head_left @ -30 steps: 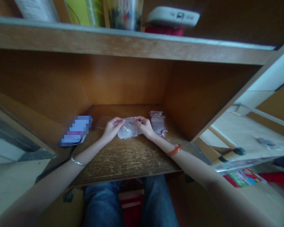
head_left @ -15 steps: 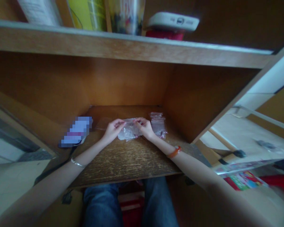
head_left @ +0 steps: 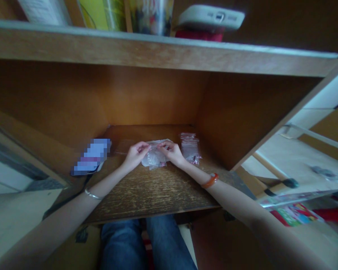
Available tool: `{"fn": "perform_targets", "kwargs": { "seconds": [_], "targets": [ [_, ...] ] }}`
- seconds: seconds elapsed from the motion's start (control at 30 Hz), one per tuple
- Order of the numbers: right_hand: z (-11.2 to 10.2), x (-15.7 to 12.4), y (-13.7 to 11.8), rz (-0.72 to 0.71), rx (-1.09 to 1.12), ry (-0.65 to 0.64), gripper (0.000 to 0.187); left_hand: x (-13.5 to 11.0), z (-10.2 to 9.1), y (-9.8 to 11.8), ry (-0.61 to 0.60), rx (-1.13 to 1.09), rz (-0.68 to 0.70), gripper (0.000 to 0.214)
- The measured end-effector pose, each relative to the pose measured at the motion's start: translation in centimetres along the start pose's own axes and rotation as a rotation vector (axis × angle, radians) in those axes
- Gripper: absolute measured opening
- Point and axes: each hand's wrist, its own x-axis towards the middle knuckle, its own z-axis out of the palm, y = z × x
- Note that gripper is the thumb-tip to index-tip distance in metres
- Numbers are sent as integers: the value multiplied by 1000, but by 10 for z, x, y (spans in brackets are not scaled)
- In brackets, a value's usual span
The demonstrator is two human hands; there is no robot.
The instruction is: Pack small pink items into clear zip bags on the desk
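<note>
A clear plastic bag (head_left: 154,158) with small pink-flecked contents lies at the middle of the wooden desktop (head_left: 149,193). My left hand (head_left: 136,155) and my right hand (head_left: 171,152) both pinch its top edge from either side. Just right of my right hand, apart from it, sits a small stack of clear zip bags (head_left: 190,149) with pink marks. A silver bangle (head_left: 92,194) circles my left wrist, and an orange bracelet (head_left: 210,180) circles my right.
A pixelated blue object (head_left: 92,162) with a dark cable (head_left: 73,189) lies left of my left hand. A wooden shelf board (head_left: 157,52) crosses overhead, holding a white device (head_left: 211,17). My jeans-covered knees (head_left: 124,243) are below the desk edge.
Both hands stay on the bag, and its top edge looks slightly more gathered between them. The whole view has shifted slightly.
</note>
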Motion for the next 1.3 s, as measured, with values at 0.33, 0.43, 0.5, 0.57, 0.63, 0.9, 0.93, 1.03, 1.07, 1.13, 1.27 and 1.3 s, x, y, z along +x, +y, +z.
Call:
{"fn": "perform_targets", "kwargs": {
  "seconds": [0.33, 0.43, 0.5, 0.57, 0.63, 0.9, 0.93, 1.03, 1.07, 1.13, 1.27, 1.3],
  "targets": [
    [0, 0, -4, -28, -3, -45, 15, -2, 1, 1, -64, 94, 52, 21],
    [0, -1, -5, -35, -16, -49, 13, -2, 1, 2, -67, 106, 50, 21],
    [0, -1, -4, -32, -21, -43, 14, -2, 1, 3, -73, 105, 41, 21],
    [0, -1, -4, -27, -35, -43, 15, -2, 1, 3, -79, 92, 32, 21],
    [0, 0, -4, -21, -46, -43, 14, -3, 1, 3, -77, 75, 32, 21],
    [3, -2, 0, -32, -6, -105, 13, -3, 2, 5, -134, 108, 61, 21],
    [3, -2, 1, -34, -7, -106, 13, -3, 2, 5, -136, 120, 67, 20],
    [4, -3, 0, -28, -15, -108, 13, -4, 2, 6, -127, 144, 85, 18],
    [4, -4, -1, -24, -17, -107, 13, -3, 2, 6, -124, 149, 89, 17],
    [3, -4, -3, -17, -26, -108, 13, -3, 2, 5, -126, 158, 90, 16],
    [3, -5, -6, -42, -58, -130, 13, -4, 3, 3, -137, 170, 102, 17],
    [3, -5, -6, -57, -64, -137, 14, -4, 3, 3, -141, 174, 110, 17]
  ]
}}
